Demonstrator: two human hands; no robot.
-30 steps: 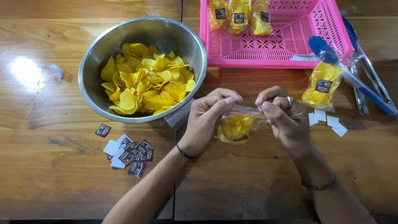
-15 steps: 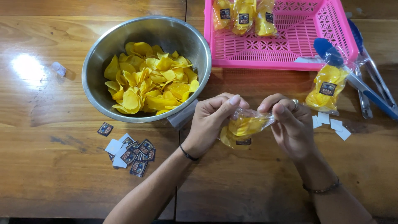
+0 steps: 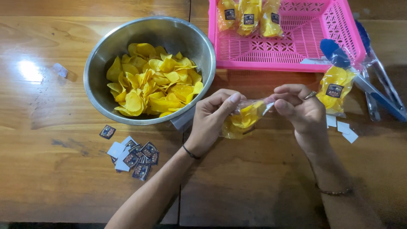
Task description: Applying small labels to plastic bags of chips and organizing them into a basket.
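Note:
A small clear plastic bag of yellow chips (image 3: 242,120) hangs between both hands above the wooden table. My left hand (image 3: 213,120) grips the bag's body from the left. My right hand (image 3: 299,109) pinches the bag's open top end with thumb and fingers. Left of the hands stands a steel bowl (image 3: 101,55) heaped with yellow chips (image 3: 152,85). A pile of small dark square labels (image 3: 135,155) lies below the bowl.
A pink plastic basket (image 3: 305,46) at the top holds three filled, labelled chip bags (image 3: 248,15). Another filled bag (image 3: 335,89) lies at the right, beside a blue-handled sealer tool (image 3: 373,85) and white paper bits (image 3: 342,128). A wooden table (image 3: 55,186) carries everything.
The bag has tilted: my right hand drew its top end up and to the right, and my left hand shifted onto the bag's body.

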